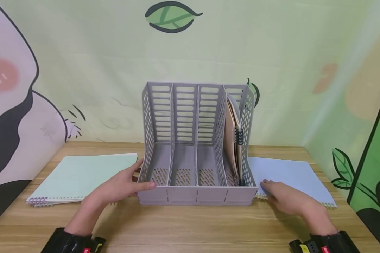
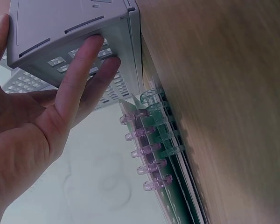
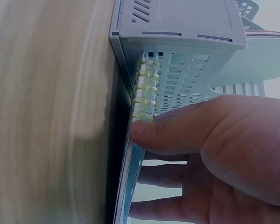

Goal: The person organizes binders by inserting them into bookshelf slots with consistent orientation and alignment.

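Observation:
A grey file rack [image 1: 197, 195] with several upright compartments stands mid-table. My left hand [image 1: 121, 181] holds its front left corner, thumb over the front edge and fingers against the perforated outer side. Brown-covered notebooks [image 1: 230, 135] with a black coil stand in the rightmost compartment. To the rack's right lies a blue spiral notebook [image 1: 285, 172], its yellowish rings [image 3: 145, 88] close against the rack's side. My right hand [image 1: 289, 196] rests on this notebook, fingers extended over the cover and thumb tip at the ringed edge.
Left of the rack lies a stack of pale green spiral notebooks [image 1: 82, 177], with pinkish rings [image 2: 147, 150] and green rings at the near edge. The wooden table [image 1: 190, 228] meets a printed cloth backdrop [image 1: 114, 70] behind.

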The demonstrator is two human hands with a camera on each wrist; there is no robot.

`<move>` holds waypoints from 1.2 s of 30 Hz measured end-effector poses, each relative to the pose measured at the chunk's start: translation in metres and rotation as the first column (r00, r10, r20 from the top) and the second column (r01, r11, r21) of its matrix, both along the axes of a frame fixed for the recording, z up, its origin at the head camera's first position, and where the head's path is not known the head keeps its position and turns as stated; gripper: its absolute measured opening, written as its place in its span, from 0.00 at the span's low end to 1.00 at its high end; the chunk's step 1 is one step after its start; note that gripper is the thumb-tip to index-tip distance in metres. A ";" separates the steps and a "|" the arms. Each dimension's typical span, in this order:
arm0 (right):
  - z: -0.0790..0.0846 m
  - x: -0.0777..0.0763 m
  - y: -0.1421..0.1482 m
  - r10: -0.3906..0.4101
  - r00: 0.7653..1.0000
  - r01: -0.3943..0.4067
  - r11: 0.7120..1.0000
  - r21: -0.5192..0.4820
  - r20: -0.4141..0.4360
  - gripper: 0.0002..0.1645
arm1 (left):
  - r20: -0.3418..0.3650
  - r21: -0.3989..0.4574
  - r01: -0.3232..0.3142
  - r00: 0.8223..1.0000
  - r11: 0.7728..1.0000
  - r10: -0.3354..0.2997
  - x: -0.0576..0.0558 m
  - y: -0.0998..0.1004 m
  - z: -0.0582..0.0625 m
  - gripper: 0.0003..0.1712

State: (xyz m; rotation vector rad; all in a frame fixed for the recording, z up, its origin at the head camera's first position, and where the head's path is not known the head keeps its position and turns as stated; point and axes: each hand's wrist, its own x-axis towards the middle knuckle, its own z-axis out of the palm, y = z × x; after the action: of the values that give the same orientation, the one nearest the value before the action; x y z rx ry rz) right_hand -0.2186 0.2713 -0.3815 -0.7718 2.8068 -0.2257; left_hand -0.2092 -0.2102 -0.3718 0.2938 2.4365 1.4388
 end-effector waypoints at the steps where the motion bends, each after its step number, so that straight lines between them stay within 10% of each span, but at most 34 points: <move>1: 0.001 0.000 0.000 -0.001 1.000 0.001 1.000 -0.002 0.000 0.25 | 0.000 0.001 0.001 1.000 1.000 -0.001 0.000 0.000 0.000 0.59; 36: 0.019 0.003 0.003 -0.082 0.991 0.068 0.990 -0.121 -0.110 0.26 | -0.003 0.006 0.017 1.000 1.000 -0.017 0.000 0.000 0.001 0.61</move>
State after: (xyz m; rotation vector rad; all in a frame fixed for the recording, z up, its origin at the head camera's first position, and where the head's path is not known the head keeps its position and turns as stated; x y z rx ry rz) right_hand -0.2152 0.2739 -0.3627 -0.7259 2.9565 -0.3736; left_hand -0.2093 -0.2105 -0.3705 0.3175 2.4268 1.4404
